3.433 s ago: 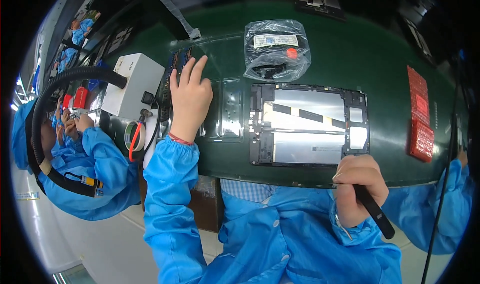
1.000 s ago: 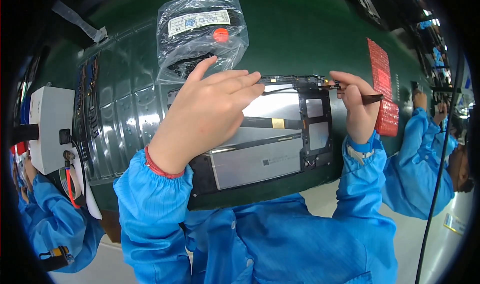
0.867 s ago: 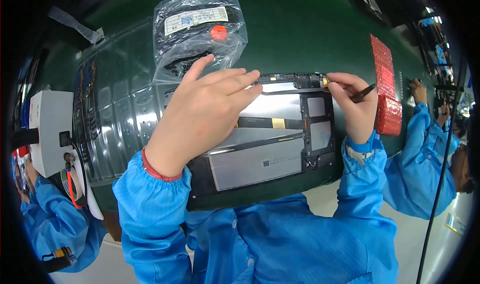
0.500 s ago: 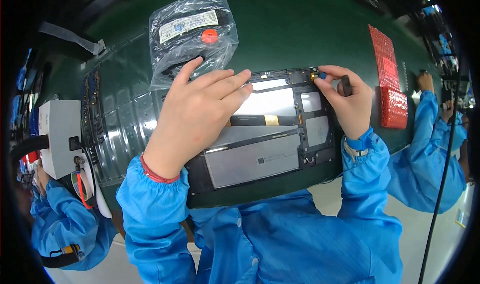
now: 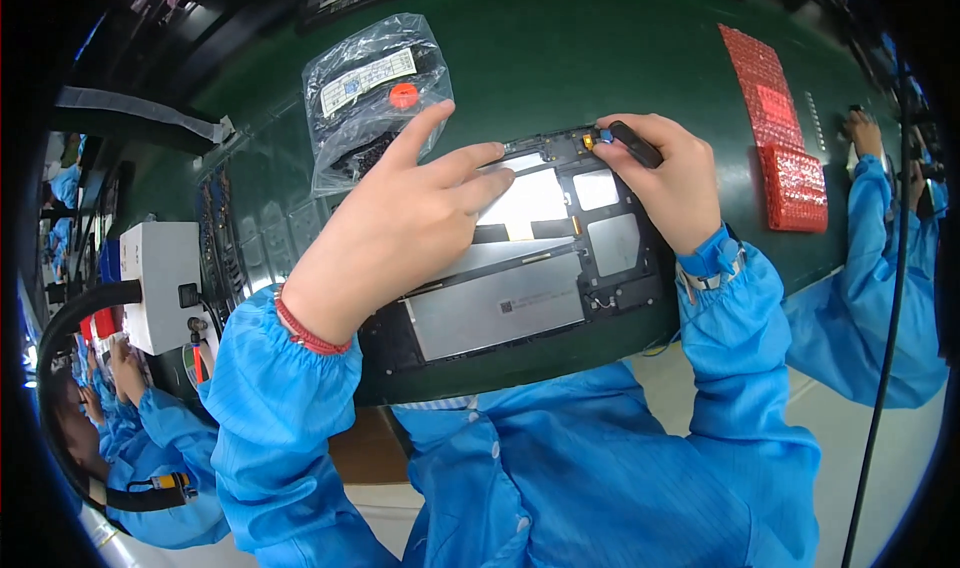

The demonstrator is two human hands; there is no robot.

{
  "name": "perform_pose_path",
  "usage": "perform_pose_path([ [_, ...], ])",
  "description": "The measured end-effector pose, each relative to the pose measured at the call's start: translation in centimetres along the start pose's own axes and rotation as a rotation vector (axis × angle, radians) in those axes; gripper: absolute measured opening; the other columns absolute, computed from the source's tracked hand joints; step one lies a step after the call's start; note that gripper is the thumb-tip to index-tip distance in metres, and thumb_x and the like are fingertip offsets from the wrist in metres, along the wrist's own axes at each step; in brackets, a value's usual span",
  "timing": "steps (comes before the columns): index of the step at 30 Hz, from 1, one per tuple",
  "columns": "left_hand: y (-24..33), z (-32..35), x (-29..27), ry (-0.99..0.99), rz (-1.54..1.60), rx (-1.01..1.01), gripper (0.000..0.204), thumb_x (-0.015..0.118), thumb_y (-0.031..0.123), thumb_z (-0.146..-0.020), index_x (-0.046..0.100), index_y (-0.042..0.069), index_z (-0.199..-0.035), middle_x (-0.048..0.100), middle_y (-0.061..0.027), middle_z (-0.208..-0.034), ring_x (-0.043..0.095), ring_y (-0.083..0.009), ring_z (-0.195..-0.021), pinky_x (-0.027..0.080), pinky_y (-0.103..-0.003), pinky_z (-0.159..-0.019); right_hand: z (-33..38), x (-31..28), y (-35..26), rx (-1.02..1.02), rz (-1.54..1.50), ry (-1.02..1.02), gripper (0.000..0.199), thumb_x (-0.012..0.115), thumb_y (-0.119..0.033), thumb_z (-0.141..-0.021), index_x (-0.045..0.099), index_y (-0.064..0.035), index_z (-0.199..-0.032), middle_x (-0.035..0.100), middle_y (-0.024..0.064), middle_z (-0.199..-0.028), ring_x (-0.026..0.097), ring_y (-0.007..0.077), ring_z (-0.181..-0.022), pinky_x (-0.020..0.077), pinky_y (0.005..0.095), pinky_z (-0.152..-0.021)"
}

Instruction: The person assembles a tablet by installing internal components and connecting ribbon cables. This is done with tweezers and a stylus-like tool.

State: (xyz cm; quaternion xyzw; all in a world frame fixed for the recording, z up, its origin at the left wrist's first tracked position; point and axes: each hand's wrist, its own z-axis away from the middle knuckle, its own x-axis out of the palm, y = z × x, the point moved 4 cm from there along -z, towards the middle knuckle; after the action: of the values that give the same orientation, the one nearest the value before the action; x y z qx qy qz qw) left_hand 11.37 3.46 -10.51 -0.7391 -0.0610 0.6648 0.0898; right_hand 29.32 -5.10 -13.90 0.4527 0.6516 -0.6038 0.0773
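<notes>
An opened tablet [image 5: 500,313] lies on the green table, its inside facing up, with a large grey battery and dark frame parts showing. My left hand [image 5: 405,218] is spread over its left part, two fingertips touching near the far edge, the thumb raised; it holds nothing. My right hand [image 5: 672,173] pinches a black-handled tool [image 5: 637,145] at the tablet's far right corner. Close to the fingertips sit a small blue piece [image 5: 606,136] and a yellow flex part [image 5: 588,142]; whether the blue piece belongs to the tool I cannot tell.
Beyond my left hand lies a clear plastic bag [image 5: 375,88] with dark parts inside. Red bubble wrap [image 5: 795,188] is at the right. A clear tray [image 5: 270,218] and a white box [image 5: 160,283] with cables stand at the left. Co-workers' sleeves [image 5: 860,278] show at both sides.
The tool's black handle has tipped and now shows more fully above my right fingers. My left fingers have spread wider. The whole view has shifted slightly.
</notes>
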Motion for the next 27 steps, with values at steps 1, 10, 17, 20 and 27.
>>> perform_pose_path([
  [1, -0.1, -0.1, 0.0, -0.005, -0.004, 0.000, 0.016, 0.059, 0.007, -0.071, 0.070, 0.008, -0.084, 0.059, 0.0024, -0.106, 0.049, -0.0139, -0.111, 0.028, -0.045, -0.104, -0.1, 0.0, 0.0, -0.001, -0.006, 0.001, 0.020, 0.066, -0.011, -0.074, 0.066, -0.0026, -0.092, 0.064, 0.0124, -0.083, 0.063, 0.0255, -0.074, 0.0494, 0.0300, -0.067],
  [10, 0.7, -3.1, -0.7, -0.117, -0.143, 0.101, 0.021, 0.062, 0.009, -0.067, 0.071, 0.012, -0.085, 0.063, 0.0027, -0.102, 0.052, -0.0174, -0.110, 0.023, -0.051, -0.106, -0.5, 0.2, 1.0, 0.094, -0.063, -0.105, 0.024, 0.066, -0.015, -0.075, 0.065, -0.0025, -0.094, 0.064, 0.0132, -0.086, 0.063, 0.0244, -0.076, 0.0492, 0.0301, -0.069],
  [17, 2.6, 1.1, -1.7, 0.023, -0.109, -0.344, 0.026, 0.057, 0.004, -0.070, 0.067, 0.011, -0.093, 0.054, -0.0013, -0.118, 0.042, -0.0213, -0.120, 0.024, -0.054, -0.102, -0.9, -1.4, -1.2, -0.088, -0.169, 0.039, 0.027, 0.058, -0.001, -0.071, 0.063, -0.0039, -0.097, 0.061, 0.0108, -0.082, 0.060, 0.0213, -0.076, 0.0476, 0.0281, -0.069],
  [20, 4.8, 4.5, -3.7, 0.123, 0.110, -0.681, 0.041, 0.050, -0.003, -0.071, 0.057, 0.006, -0.111, 0.055, -0.0084, -0.114, 0.046, -0.0271, -0.114, 0.030, -0.050, -0.097, -1.0, -1.2, -3.7, -0.356, -0.072, -0.157, 0.045, 0.049, 0.010, -0.061, 0.061, -0.0055, -0.102, 0.056, 0.0086, -0.086, 0.058, 0.0232, -0.075, 0.0482, 0.0307, -0.069],
  [27, 13.7, 9.8, 2.2, 0.467, 2.413, -0.850, 0.042, 0.042, 0.007, -0.086, 0.042, -0.002, -0.126, 0.053, -0.0172, -0.119, 0.049, -0.0260, -0.112, 0.033, -0.035, -0.098, -1.0, 4.8, -6.6, -0.616, 0.354, -0.344, 0.045, 0.061, -0.002, -0.064, 0.060, -0.0112, -0.107, 0.058, 0.0030, -0.099, 0.059, 0.0233, -0.073, 0.0474, 0.0333, -0.067],
])
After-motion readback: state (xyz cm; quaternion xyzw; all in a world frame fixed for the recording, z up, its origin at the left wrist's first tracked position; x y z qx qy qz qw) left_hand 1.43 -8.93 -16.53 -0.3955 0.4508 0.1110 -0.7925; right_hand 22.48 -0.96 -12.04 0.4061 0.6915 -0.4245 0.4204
